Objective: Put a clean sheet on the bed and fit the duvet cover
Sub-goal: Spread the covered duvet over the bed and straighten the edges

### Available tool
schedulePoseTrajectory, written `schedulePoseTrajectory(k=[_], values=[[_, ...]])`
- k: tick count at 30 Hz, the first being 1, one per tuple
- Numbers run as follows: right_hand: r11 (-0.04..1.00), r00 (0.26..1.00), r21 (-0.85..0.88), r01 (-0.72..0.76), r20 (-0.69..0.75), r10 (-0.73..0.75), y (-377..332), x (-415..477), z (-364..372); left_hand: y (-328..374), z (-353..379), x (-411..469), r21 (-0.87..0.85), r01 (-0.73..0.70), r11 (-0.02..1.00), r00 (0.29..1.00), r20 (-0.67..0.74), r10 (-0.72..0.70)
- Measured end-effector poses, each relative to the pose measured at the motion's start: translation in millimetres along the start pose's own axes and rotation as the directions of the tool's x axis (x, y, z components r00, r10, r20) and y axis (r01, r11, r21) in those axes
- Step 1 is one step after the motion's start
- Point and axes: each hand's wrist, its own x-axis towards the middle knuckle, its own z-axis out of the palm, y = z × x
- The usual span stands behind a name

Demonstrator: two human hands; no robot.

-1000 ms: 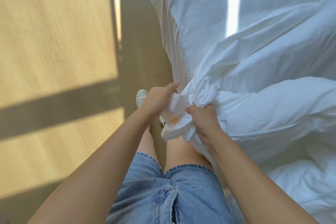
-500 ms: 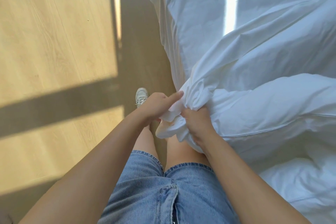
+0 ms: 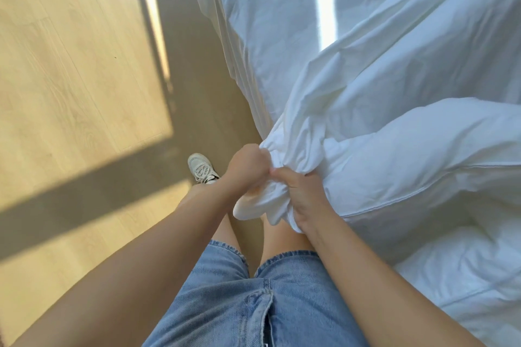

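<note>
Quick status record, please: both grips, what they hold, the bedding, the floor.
left grip: hand curled round the bunched corner of white bedding
right grip: hand gripping the same bunch, on the bed side
duvet: puffy, piled at the bed's edge
duvet cover: loose, draped over the duvet; how far fitted, cannot tell
sheet: white, covers the mattress
floor: wood; white sneaker on the person's foot

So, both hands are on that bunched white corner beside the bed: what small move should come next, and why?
Probably tug the bunched corner outward to straighten it: left hand and right hand both grip it, close together, and the fabric is gathered in folds where it meets the puffed duvet.
</note>
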Motion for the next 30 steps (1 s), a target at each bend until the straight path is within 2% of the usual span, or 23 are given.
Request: schedulePoseTrajectory(k=[3,5,8,9,11,14,16,18,22,26,27,30], values=[[0.999,0.995,0.024,0.048,-0.089,-0.046,-3.1,-5.3,4.9,3.1,-9.4,-2.8,-0.145,0.044,0.989,0.982,0.189,-0.016],[0.993,0.985,0.097,0.066,-0.164,-0.050,-5.4,-12.4,13.8,6.2,-25.8,-6.2,-0.098,0.025,0.995,0.937,0.348,0.011],[0.963,0.961,0.236,0.133,-0.268,-0.067,-16.8,-30.6,30.4,16.0,-53.4,-9.1,-0.016,-0.062,0.998,0.880,0.471,0.062],[0.928,0.957,0.331,0.171,-0.282,-0.075,-21.0,-39.4,36.2,22.0,-62.3,-11.7,-0.047,-0.077,0.996,0.873,0.480,0.090],[0.783,0.956,0.560,0.271,-0.255,-0.148,-30.2,-60.5,50.9,39.1,-79.1,-18.8,-0.153,-0.093,0.984,0.875,0.460,0.154],[0.601,0.909,0.684,0.414,-0.271,-0.318,-44.6,-96.3,76.7,73.0,-100.7,-31.6,-0.215,-0.141,0.966,0.894,0.392,0.218],[0.558,0.858,0.656,0.508,-0.327,-0.397,-48.3,-119.7,91.1,91.1,-111.1,-39.3,-0.211,-0.221,0.952,0.888,0.360,0.286],[0.554,0.825,0.613,0.563,-0.386,-0.412,-46.3,-139.5,102.8,105.1,-124.4,-46.6,-0.178,-0.274,0.945,0.876,0.359,0.322],[0.628,0.739,0.451,0.634,-0.594,-0.318,-34.9,-156.5,129.3,128.7,-165.7,-48.8,-0.175,-0.312,0.934,0.853,0.382,0.357],[0.718,0.624,0.292,0.632,-0.741,-0.248,-41.6,-153.5,152.9,144.1,-213.5,-50.3,-0.048,-0.458,0.888,0.827,0.344,0.445],[0.736,0.607,0.258,0.626,-0.753,-0.252,-48.5,-151.7,157.6,146.2,-224.6,-51.5,-0.021,-0.491,0.871,0.820,0.325,0.471],[0.769,0.621,0.219,0.600,-0.734,-0.276,-84.0,-144.3,177.3,157.2,-260.1,-49.7,0.006,-0.586,0.810,0.768,0.323,0.553]])
